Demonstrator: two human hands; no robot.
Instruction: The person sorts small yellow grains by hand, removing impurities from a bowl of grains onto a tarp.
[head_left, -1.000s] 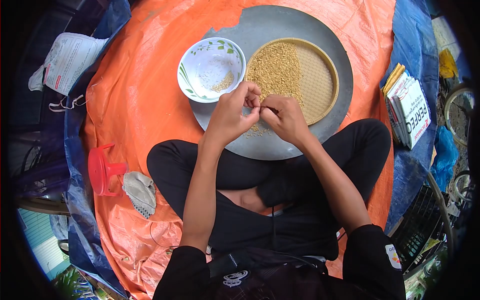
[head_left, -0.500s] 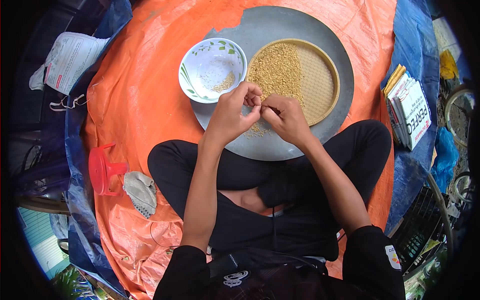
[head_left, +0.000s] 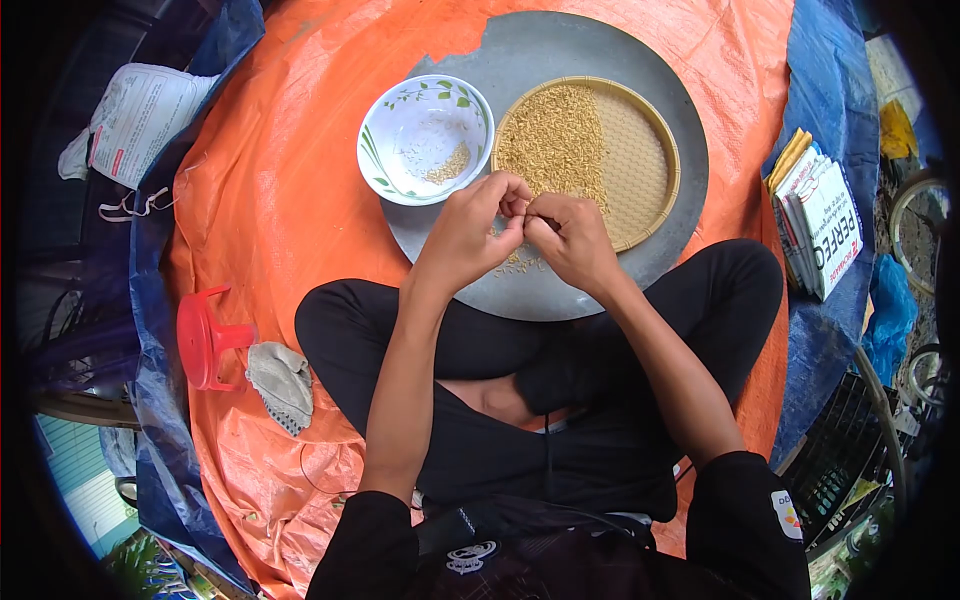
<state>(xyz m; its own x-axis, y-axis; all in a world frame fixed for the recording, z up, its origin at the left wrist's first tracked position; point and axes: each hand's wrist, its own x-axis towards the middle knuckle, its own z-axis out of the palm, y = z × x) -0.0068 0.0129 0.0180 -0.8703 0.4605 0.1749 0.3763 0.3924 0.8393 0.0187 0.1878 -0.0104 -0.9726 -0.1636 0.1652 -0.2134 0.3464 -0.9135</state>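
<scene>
My left hand (head_left: 478, 228) and my right hand (head_left: 572, 236) meet fingertip to fingertip over the near part of a round grey metal tray (head_left: 450, 255). Both are pinched closed; whatever sits between the fingertips is too small to make out. Just beyond them, a shallow woven bamboo basket (head_left: 640, 150) holds a spread of golden unhusked rice grains (head_left: 550, 135) on its left side. A white bowl with green leaf patterns (head_left: 400, 130) stands at the left, with a small heap of pale grains (head_left: 448, 165) inside. Loose husks (head_left: 520, 265) lie on the tray beneath my hands.
An orange tarp (head_left: 270, 180) lies under everything, with blue sheeting at its sides. A red plastic stool (head_left: 205, 340) and a grey cloth cap-like item (head_left: 281, 385) are at the left. Folded printed sacks (head_left: 825, 220) lie at the right. My crossed legs border the tray.
My left hand has shifted slightly down and right, its fingers curling closer to my right hand. The bowl, basket and tray stay in place.
</scene>
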